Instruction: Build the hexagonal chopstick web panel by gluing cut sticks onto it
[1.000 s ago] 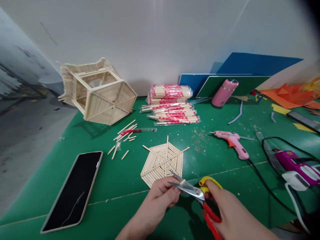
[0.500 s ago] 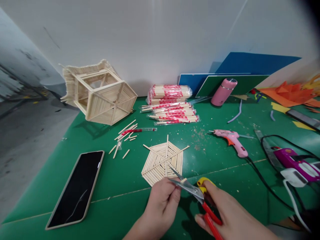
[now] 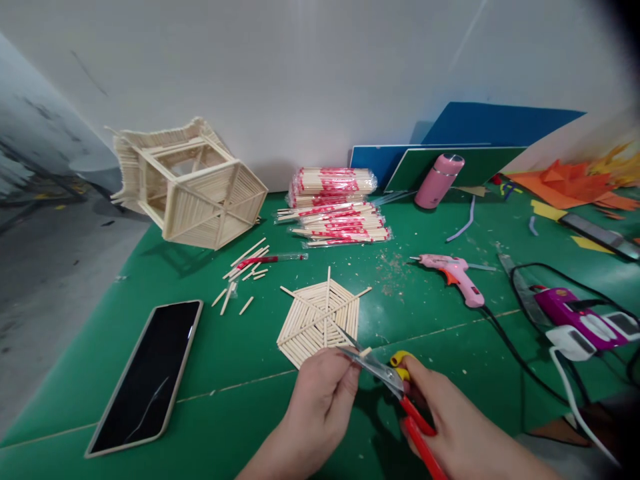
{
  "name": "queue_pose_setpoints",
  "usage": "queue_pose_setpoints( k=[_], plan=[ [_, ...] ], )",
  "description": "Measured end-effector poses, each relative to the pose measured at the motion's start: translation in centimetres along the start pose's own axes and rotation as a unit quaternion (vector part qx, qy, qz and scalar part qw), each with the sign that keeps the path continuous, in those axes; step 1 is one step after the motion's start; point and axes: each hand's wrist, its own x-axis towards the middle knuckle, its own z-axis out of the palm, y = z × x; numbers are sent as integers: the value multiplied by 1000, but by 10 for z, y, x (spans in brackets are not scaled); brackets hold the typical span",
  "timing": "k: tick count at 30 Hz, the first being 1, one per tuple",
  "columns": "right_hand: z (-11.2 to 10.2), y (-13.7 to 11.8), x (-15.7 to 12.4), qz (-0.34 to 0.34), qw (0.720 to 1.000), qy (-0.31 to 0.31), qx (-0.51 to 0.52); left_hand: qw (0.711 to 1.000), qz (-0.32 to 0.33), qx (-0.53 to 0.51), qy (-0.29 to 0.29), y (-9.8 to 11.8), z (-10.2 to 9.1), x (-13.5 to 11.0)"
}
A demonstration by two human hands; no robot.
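My right hand point(image 3: 440, 413) is closed around the red and yellow handles of a pair of scissors point(image 3: 385, 372). Between the blades shows the pale end of a small wooden stick point(image 3: 367, 351). My left hand point(image 3: 323, 390) pinches that stick just left of the blades, and the rest of it is hidden by the fingers. Beyond my left hand a web-like hexagonal panel of wooden sticks point(image 3: 305, 320) lies flat on the green table, some spokes poking past its edge. The scissor tips reach over its near right side.
A stick-built lantern-like frame point(image 3: 200, 193) stands back left. Cut sticks point(image 3: 255, 260) and a phone point(image 3: 145, 377) lie left. Wrapped chopsticks point(image 3: 340, 220) and a pink bottle point(image 3: 440, 181) are behind. A pink glue gun point(image 3: 457, 277) and corded purple power strip point(image 3: 570, 317) lie right.
The scissor blades have closed closer together on the stick. My right hand's fingers have drawn in on the handles. The whole view has shifted slightly.
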Motion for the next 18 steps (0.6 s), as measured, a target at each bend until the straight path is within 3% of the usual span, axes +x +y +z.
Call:
queue_pose_setpoints(
  k=[4,8,10,13,14,16,18],
  plan=[
    [-8,3,1,23,997,37,-61,996,-44,-72,13,7,7,2],
    [-18,-3,-7,28,993,51,-101,990,-59,-99,82,11,9,2],
    [-22,-4,-12,29,993,42,-103,977,-89,-89,175,8,-1,4],
    [-32,9,-11,44,990,66,-116,914,-129,-75,377,-1,-25,7],
    [-37,17,-6,49,985,96,-137,922,-131,-56,361,-4,-30,8],
    [-50,35,8,51,951,204,-228,954,-130,-22,270,-8,-35,8],
    [-65,53,23,56,905,241,-347,976,-115,-3,185,-11,-30,7]
  ],
)
